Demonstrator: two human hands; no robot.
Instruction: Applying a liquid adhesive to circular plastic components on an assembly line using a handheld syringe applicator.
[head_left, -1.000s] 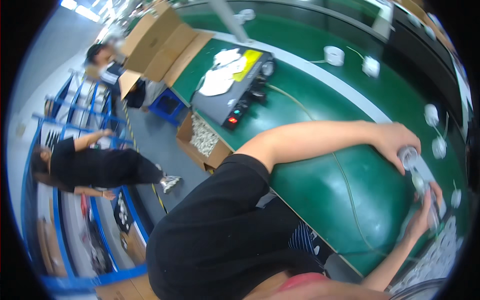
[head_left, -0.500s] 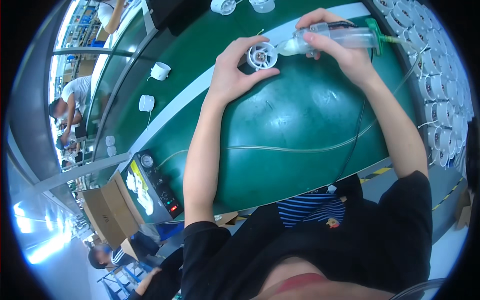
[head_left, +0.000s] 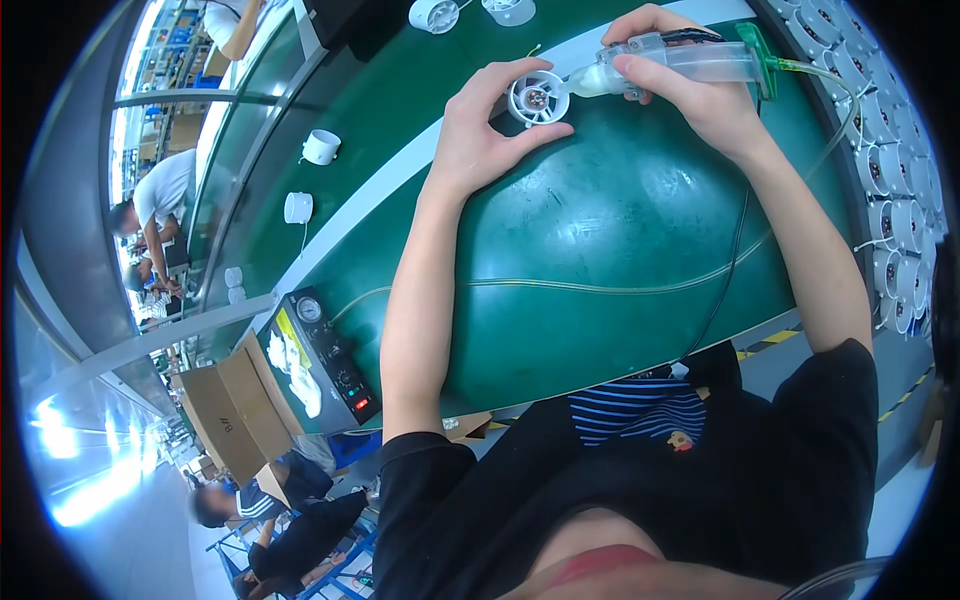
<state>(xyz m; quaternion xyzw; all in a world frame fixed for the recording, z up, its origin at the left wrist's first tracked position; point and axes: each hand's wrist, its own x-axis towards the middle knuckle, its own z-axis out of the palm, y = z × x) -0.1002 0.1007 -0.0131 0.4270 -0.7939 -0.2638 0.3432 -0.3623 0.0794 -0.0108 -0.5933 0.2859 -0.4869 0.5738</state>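
Observation:
My left hand [head_left: 484,128] is curled around a small white round fan [head_left: 538,100], thumb at the near side and fingers at the far side. The fan's open face shows its blades and hub. In my right hand [head_left: 708,105] is a dispensing syringe [head_left: 715,64], a clear barrel in a clamp-like holder with whitish material toward its front. It lies nearly level, its tip pointing left at the fan's right rim; whether it touches cannot be made out. A green cap [head_left: 763,62] closes its rear end, where a thin clear tube [head_left: 600,290] joins.
Many white fans [head_left: 888,170] stand in rows along the right edge. On the green table [head_left: 600,230] a black dispenser box [head_left: 345,372] with a gauge sits at left. Beyond a pale strip lie loose white fans [head_left: 321,147]. People [head_left: 165,195] work at far left.
The whole view has shifted and turned slightly. Both hands keep their grips, and the fan and syringe have moved slightly farther away. The fan's face appears turned a little.

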